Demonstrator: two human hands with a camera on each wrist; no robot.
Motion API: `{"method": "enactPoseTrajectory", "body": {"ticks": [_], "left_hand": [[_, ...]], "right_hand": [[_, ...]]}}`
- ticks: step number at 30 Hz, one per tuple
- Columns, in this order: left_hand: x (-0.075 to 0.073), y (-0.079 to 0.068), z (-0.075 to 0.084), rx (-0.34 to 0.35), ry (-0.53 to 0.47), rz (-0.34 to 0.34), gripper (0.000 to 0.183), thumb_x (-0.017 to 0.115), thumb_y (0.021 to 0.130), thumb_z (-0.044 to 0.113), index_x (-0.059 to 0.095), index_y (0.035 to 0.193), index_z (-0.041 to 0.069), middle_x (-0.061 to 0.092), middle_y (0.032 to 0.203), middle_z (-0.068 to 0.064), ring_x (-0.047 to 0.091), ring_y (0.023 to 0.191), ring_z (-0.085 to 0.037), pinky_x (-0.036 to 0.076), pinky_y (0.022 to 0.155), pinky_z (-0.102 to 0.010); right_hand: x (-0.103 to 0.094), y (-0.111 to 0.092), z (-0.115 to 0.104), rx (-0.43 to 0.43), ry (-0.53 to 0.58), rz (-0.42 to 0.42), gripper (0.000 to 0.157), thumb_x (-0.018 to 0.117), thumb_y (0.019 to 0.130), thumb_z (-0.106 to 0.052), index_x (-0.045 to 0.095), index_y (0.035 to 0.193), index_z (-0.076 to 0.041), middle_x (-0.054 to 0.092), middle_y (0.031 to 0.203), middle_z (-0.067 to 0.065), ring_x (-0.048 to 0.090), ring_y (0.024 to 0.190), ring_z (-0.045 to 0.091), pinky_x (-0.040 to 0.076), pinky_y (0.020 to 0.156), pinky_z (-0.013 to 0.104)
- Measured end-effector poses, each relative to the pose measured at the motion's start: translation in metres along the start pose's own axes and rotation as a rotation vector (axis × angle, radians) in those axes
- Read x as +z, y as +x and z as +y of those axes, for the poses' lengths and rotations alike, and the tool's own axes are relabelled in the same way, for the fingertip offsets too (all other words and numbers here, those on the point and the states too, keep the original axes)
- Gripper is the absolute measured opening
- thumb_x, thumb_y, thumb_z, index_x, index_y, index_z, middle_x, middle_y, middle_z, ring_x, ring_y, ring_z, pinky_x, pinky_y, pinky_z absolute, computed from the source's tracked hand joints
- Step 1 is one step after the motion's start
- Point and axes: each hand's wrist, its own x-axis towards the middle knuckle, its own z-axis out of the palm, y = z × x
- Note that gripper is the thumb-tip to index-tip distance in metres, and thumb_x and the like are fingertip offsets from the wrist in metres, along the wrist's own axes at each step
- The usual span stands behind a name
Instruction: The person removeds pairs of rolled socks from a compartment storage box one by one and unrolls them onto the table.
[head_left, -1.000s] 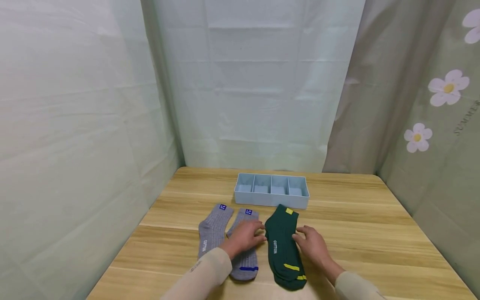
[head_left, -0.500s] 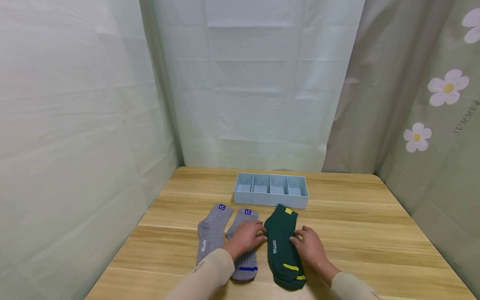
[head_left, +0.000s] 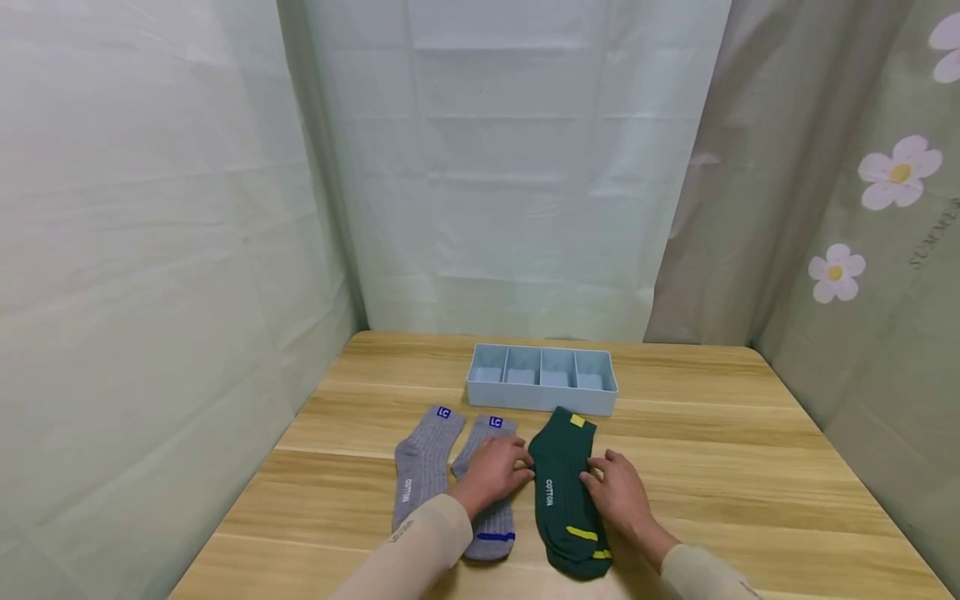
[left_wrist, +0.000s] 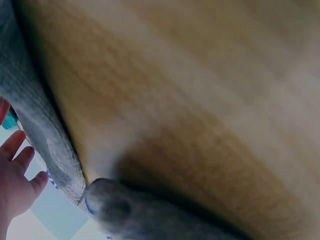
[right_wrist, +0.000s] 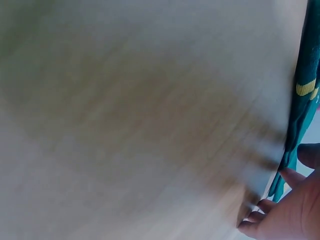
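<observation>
A pair of dark green socks (head_left: 564, 500) with yellow marks and the word COTTON lies flat, one on the other, before me. My left hand (head_left: 491, 471) is over a grey sock (head_left: 495, 523) with a blue stripe, its fingertips at the green socks' left edge. Relaxed, spread fingers show on that hand (left_wrist: 17, 182) in the left wrist view. At the right edge of the green socks, my right hand (head_left: 621, 493) touches them with thumb and forefinger; its other fingers reach down to the table. Farther left lies another grey sock (head_left: 429, 458) with an LC label.
Behind the socks stands a light blue box (head_left: 542, 398) with several compartments in a row. The wooden table (head_left: 750, 467) extends to both sides. Pale cloth curtains (head_left: 517, 208) hang around it, with flowers printed on the right one.
My right hand has shifted slightly left, against the green socks' edge. The left hand and the socks have stayed nearly in place.
</observation>
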Motion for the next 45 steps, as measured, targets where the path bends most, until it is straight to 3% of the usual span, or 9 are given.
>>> {"method": "enactPoseTrajectory", "body": {"ticks": [9,23,31,38,45], "left_hand": [[0.000,0.002,0.001,-0.036,-0.020,-0.019,0.015,0.073,0.091,0.029,0.079,0.098,0.018,0.068,0.121,-0.004,0.058,0.120,-0.020,0.039,0.106,-0.045],[0.001,0.001,0.002,-0.036,-0.010,-0.013,0.014,0.075,0.090,0.029,0.080,0.097,0.018,0.069,0.118,-0.002,0.058,0.120,-0.019,0.039,0.106,-0.046],[0.001,0.001,0.003,-0.032,-0.006,-0.007,0.013,0.075,0.089,0.028,0.080,0.096,0.018,0.070,0.116,-0.002,0.058,0.120,-0.019,0.039,0.106,-0.047],[0.000,0.002,0.004,-0.036,-0.005,-0.016,0.012,0.075,0.090,0.028,0.080,0.095,0.019,0.071,0.112,0.002,0.057,0.120,-0.018,0.037,0.107,-0.050],[-0.002,0.003,0.006,-0.058,-0.002,-0.041,0.013,0.075,0.089,0.029,0.080,0.095,0.019,0.070,0.114,0.001,0.056,0.121,-0.019,0.035,0.109,-0.053]], "right_hand": [[0.003,0.004,-0.003,0.021,-0.017,0.003,0.028,0.064,0.095,-0.013,0.070,0.113,0.007,0.053,0.131,0.035,0.048,0.124,0.050,0.037,0.104,0.062],[-0.002,0.010,-0.013,0.106,0.129,0.031,0.015,0.067,0.091,-0.010,0.077,0.094,0.001,0.061,0.122,0.031,0.050,0.122,0.050,0.036,0.104,0.062],[-0.002,0.011,-0.014,0.121,0.106,0.049,0.011,0.067,0.090,-0.010,0.077,0.086,-0.007,0.066,0.115,0.024,0.059,0.109,0.044,0.043,0.093,0.061],[-0.012,0.008,-0.012,0.199,0.161,0.042,0.013,0.064,0.094,-0.011,0.075,0.093,-0.004,0.069,0.089,0.007,0.059,0.081,0.024,0.048,0.075,0.045],[-0.019,0.008,-0.010,0.332,0.362,-0.047,0.024,0.061,0.098,-0.012,0.069,0.109,0.007,0.065,0.090,0.011,0.058,0.075,0.022,0.052,0.067,0.033]]}}
